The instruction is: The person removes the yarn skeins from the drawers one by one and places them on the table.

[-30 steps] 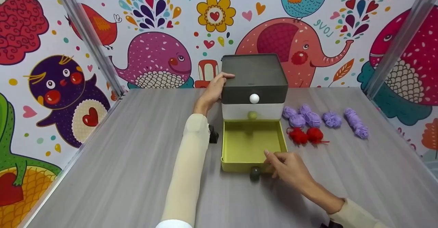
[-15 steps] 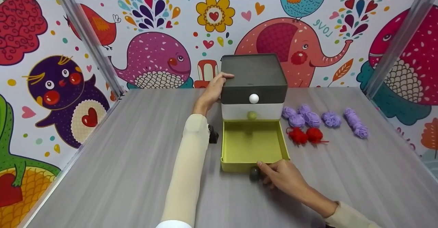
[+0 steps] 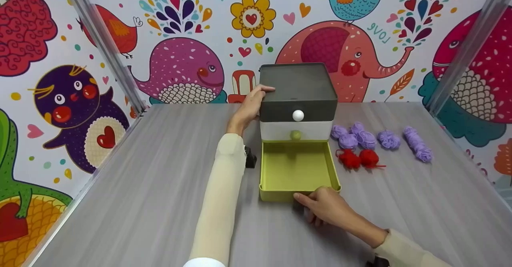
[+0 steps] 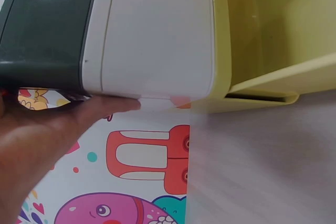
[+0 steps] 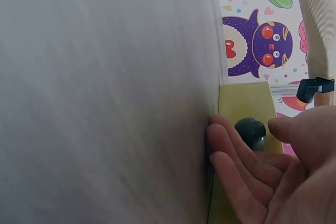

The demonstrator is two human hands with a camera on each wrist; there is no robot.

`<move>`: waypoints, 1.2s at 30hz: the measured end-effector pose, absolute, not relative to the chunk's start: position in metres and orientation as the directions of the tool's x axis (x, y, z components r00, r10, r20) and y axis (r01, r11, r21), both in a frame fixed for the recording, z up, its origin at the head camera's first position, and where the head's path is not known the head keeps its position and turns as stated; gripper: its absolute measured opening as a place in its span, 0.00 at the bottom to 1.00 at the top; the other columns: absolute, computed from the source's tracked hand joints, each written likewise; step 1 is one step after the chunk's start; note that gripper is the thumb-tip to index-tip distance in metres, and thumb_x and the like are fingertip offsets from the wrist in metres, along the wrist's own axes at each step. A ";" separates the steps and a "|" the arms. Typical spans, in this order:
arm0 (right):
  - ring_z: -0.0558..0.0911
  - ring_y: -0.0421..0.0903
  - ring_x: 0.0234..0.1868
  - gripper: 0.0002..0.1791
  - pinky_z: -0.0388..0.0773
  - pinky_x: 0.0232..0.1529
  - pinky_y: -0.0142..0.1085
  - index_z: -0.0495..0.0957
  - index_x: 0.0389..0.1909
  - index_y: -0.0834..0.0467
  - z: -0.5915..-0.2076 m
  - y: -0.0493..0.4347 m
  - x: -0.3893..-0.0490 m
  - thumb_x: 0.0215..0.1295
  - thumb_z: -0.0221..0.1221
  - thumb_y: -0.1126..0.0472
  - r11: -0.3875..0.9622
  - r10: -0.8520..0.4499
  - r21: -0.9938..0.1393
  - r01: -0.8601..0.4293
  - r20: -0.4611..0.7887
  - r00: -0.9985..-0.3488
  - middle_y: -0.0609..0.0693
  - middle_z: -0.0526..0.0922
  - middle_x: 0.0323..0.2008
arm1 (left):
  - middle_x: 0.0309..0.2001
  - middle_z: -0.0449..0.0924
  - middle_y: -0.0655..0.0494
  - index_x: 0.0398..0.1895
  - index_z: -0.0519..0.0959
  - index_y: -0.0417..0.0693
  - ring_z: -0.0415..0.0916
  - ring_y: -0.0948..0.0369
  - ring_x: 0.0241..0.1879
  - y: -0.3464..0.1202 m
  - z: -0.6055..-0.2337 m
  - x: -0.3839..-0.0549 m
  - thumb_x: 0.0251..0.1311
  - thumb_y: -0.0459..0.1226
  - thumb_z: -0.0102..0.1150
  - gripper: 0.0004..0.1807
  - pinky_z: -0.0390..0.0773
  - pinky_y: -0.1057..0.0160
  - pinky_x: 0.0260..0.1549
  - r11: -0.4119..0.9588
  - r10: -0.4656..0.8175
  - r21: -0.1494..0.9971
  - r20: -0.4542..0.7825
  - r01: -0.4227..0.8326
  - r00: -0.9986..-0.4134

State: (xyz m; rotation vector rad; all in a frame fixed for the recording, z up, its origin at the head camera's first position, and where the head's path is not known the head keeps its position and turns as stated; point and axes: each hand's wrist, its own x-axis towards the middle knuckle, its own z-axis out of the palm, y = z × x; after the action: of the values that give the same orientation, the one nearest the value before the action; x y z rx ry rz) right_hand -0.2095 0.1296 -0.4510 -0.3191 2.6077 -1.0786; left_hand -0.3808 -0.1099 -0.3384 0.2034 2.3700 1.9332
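Observation:
A small drawer unit (image 3: 298, 83) stands on the table, stacked in dark grey, white and yellow-green. Its bottom yellow-green drawer (image 3: 296, 173) is pulled out and holds nothing. My left hand (image 3: 250, 106) rests against the unit's left side, one finger over the top edge. The left wrist view shows a straight digit (image 4: 123, 103) along the white tier (image 4: 157, 35). At the drawer's front, my right hand (image 3: 326, 207) has its thumb and fingers around the dark round knob (image 5: 251, 134). Seen from the head, the thumb covers most of that knob.
Right of the unit lie several purple yarn bundles (image 3: 360, 137) and two red yarn balls (image 3: 369, 158). A longer purple skein (image 3: 418, 143) lies farther right. A patterned wall (image 3: 184, 71) bounds the table (image 3: 160, 179) behind.
My right hand has moved left and down from the drawer's front right rim to the dark knob, bringing thumb and fingers about it. My left hand and the unit stay in place.

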 end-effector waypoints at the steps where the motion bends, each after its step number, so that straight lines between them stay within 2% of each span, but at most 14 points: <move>1: 0.78 0.41 0.12 0.34 0.74 0.14 0.34 0.83 0.12 0.56 -0.451 0.129 -0.210 0.67 0.56 0.34 0.694 -0.318 -0.714 -0.092 -0.188 -0.929 0.46 0.81 0.11 | 0.64 0.68 0.48 0.64 0.74 0.61 0.77 0.49 0.51 -0.110 -0.338 -0.381 0.78 0.43 0.31 0.22 0.81 0.47 0.51 0.198 0.152 0.979 0.024 0.054 -0.988; 8: 0.78 0.41 0.13 0.32 0.73 0.15 0.34 0.83 0.13 0.55 -0.453 0.129 -0.214 0.68 0.57 0.36 0.693 -0.330 -0.710 -0.120 -0.164 -0.930 0.45 0.80 0.11 | 0.66 0.66 0.48 0.64 0.73 0.61 0.76 0.48 0.54 -0.111 -0.338 -0.381 0.79 0.43 0.31 0.21 0.80 0.45 0.54 0.207 0.159 0.977 0.020 0.053 -0.987; 19: 0.78 0.40 0.13 0.27 0.72 0.15 0.33 0.85 0.14 0.55 -0.453 0.126 -0.224 0.67 0.61 0.42 0.688 -0.292 -0.717 -0.112 -0.133 -0.947 0.46 0.82 0.12 | 0.64 0.67 0.48 0.64 0.73 0.60 0.77 0.50 0.50 -0.110 -0.338 -0.381 0.78 0.43 0.31 0.22 0.82 0.49 0.49 0.203 0.155 0.977 0.036 0.068 -0.987; 26: 0.79 0.41 0.13 0.26 0.72 0.15 0.33 0.85 0.14 0.55 -0.453 0.123 -0.227 0.66 0.62 0.43 0.707 -0.264 -0.699 -0.102 -0.127 -0.956 0.46 0.83 0.12 | 0.64 0.68 0.46 0.64 0.73 0.59 0.77 0.49 0.50 -0.110 -0.340 -0.381 0.78 0.43 0.31 0.22 0.80 0.46 0.50 0.205 0.148 0.976 0.043 0.073 -0.988; 36: 0.82 0.43 0.16 0.22 0.75 0.17 0.33 0.87 0.21 0.58 -0.449 0.122 -0.247 0.66 0.63 0.45 0.687 -0.224 -0.724 -0.069 -0.121 -0.967 0.49 0.85 0.17 | 0.65 0.67 0.47 0.65 0.73 0.61 0.77 0.48 0.53 -0.110 -0.340 -0.382 0.78 0.43 0.31 0.22 0.80 0.45 0.54 0.208 0.147 0.977 0.024 0.054 -0.989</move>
State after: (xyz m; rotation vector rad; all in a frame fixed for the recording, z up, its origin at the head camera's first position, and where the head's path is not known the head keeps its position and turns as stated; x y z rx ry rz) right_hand -0.2470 0.1216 -0.4495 -0.2373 2.6981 -1.1454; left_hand -0.3816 -0.1096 -0.3396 0.1988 2.3828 1.9218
